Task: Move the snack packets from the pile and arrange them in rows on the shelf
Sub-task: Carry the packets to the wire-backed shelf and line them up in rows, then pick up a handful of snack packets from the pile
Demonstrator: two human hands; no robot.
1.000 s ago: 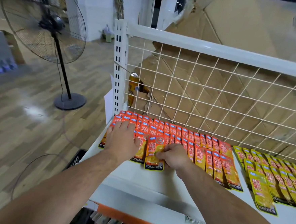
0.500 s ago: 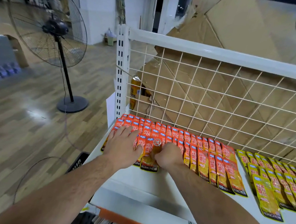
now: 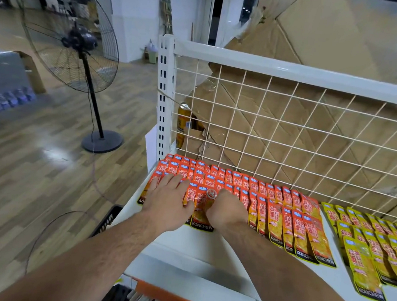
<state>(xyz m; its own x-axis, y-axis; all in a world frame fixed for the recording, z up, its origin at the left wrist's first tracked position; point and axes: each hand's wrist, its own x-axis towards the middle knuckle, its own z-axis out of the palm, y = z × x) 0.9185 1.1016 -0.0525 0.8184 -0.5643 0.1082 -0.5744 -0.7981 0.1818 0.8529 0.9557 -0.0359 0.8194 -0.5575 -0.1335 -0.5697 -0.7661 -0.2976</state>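
Observation:
Orange snack packets (image 3: 272, 195) lie in overlapping rows along the back of the white shelf (image 3: 186, 241). One orange packet (image 3: 201, 207) lies at the front of the left rows, between my two hands. My left hand (image 3: 168, 200) rests flat on the leftmost packets, fingers spread, thumb against that packet's left edge. My right hand (image 3: 226, 210) is curled at the packet's right edge and grips it; its fingertips are hidden. No loose pile is in view.
Yellow packets (image 3: 362, 244) lie in rows to the right of the orange ones. A white wire mesh (image 3: 288, 133) backs the shelf, with cardboard (image 3: 318, 41) and a can (image 3: 183, 123) behind it. A standing fan (image 3: 82, 46) and a black crate (image 3: 108, 219) are on the floor at left.
My right hand has pushed the front orange packet up and back into the row. My left hand stays flat on the left packets. The camera moved slightly closer.

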